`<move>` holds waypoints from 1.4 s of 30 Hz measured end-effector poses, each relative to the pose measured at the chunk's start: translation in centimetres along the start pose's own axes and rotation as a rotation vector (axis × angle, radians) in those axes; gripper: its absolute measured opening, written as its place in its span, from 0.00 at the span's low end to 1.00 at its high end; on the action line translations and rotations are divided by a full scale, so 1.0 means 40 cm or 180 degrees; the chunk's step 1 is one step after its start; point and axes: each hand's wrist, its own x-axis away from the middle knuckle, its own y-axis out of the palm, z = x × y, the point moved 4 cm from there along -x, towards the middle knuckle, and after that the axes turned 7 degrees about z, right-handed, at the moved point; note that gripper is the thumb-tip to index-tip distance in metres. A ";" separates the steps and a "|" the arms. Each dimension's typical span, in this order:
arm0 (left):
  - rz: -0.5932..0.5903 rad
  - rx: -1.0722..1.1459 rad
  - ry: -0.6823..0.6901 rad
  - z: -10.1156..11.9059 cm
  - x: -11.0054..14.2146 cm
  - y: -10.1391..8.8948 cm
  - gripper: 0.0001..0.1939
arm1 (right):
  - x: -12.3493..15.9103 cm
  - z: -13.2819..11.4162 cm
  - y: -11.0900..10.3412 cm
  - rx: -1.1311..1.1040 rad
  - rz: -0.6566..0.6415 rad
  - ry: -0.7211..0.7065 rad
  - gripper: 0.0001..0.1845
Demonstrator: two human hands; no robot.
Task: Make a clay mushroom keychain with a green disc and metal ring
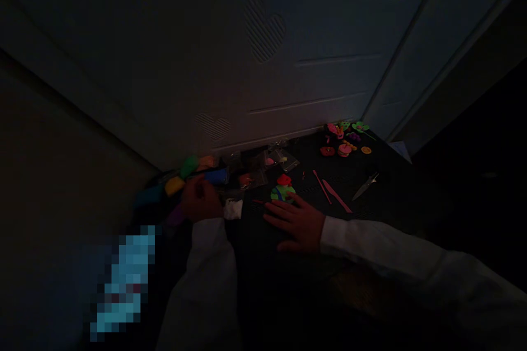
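Observation:
My left hand (202, 198) is over the coloured clay packs at the left, its fingers curled together; whatever they hold, if anything, is hidden in the dark. Around it lie a blue pack (216, 176), a yellow pack (174, 186), a green pack (190, 166) and a purple pack (176, 216). To its right is a small bag of white material (233, 209). My right hand (297, 222) lies flat on the dark table with its fingers spread. Just beyond its fingertips sits a small clay figure (282, 192), green and blue with a red top.
Two pink modelling tools (329, 191) and scissors (365, 186) lie right of the figure. Several finished clay pieces (345, 149) stand at the back right. Small clear bags (284, 160) lie along the pale panel (280, 88). A bright pixelated screen (125, 282) is at lower left.

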 end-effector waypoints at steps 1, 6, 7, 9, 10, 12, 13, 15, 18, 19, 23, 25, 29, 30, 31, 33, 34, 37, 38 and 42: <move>-0.0005 0.0001 -0.0008 -0.001 -0.001 0.001 0.15 | 0.013 0.007 -0.002 0.0011 -0.0018 0.0021 0.38; -0.0033 0.0022 0.0010 -0.007 -0.003 0.002 0.14 | 0.039 -0.046 0.021 -0.0043 -0.0113 -0.0139 0.38; -0.0036 0.0031 0.0023 -0.007 -0.002 0.001 0.14 | 0.029 -0.058 0.027 -0.0050 -0.0103 -0.0172 0.38; -0.0036 0.0048 0.0039 -0.007 0.000 -0.003 0.14 | 0.002 -0.062 0.031 -0.0039 -0.0067 -0.0176 0.37; -0.0042 0.0055 0.0041 -0.007 0.000 -0.004 0.14 | -0.009 -0.053 0.028 -0.0024 -0.0048 -0.0145 0.38; -0.0042 0.0058 0.0018 -0.007 -0.001 -0.005 0.14 | -0.014 -0.024 0.017 0.0011 -0.0028 -0.0054 0.38; -0.0047 0.0057 -0.0002 -0.007 -0.001 -0.004 0.14 | -0.008 -0.009 0.010 0.0022 -0.0034 -0.0017 0.38; -0.0064 0.0051 -0.0051 -0.009 -0.003 0.000 0.15 | 0.017 0.006 0.000 0.0019 -0.0074 0.0001 0.39; -0.0070 0.0047 -0.0079 -0.007 -0.005 0.003 0.14 | 0.048 -0.023 0.006 -0.0033 -0.0125 -0.0080 0.39; -0.0069 0.0047 -0.0069 -0.005 -0.005 0.002 0.14 | 0.048 -0.041 0.012 -0.0054 -0.0126 -0.0123 0.39; -0.0072 0.0039 -0.0028 0.006 -0.002 -0.009 0.14 | 0.005 -0.080 0.026 -0.0076 -0.0077 -0.0257 0.37; -0.0062 0.0040 -0.0032 0.009 -0.002 -0.015 0.14 | -0.010 -0.059 0.019 -0.0035 -0.0035 -0.0193 0.36; -0.0027 0.0055 -0.0050 0.010 -0.003 -0.014 0.14 | 0.024 -0.011 0.006 0.0013 -0.0068 -0.0047 0.38; -0.0028 0.0051 -0.0051 0.010 -0.003 -0.011 0.14 | 0.037 -0.013 0.008 -0.0002 -0.0100 -0.0064 0.38; -0.0030 0.0043 -0.0049 0.010 -0.004 -0.009 0.14 | 0.047 -0.022 0.012 -0.0023 -0.0128 -0.0099 0.39; -0.0041 0.0025 -0.0028 0.011 -0.004 -0.006 0.14 | 0.049 -0.052 0.023 -0.0071 -0.0157 -0.0198 0.38; -0.0039 0.0016 -0.0011 0.012 -0.004 -0.006 0.14 | 0.042 -0.067 0.028 -0.0088 -0.0155 -0.0246 0.37; -0.0024 -0.0013 0.0043 0.015 -0.002 -0.010 0.14 | 0.003 -0.083 0.026 -0.0086 -0.0095 -0.0307 0.35; -0.0011 -0.0022 0.0054 0.016 -0.001 -0.011 0.14 | -0.006 -0.074 0.019 -0.0070 -0.0069 -0.0286 0.35; 0.0027 -0.0019 0.0060 0.012 0.000 -0.009 0.14 | 0.014 -0.022 -0.004 0.0000 -0.0054 -0.0127 0.37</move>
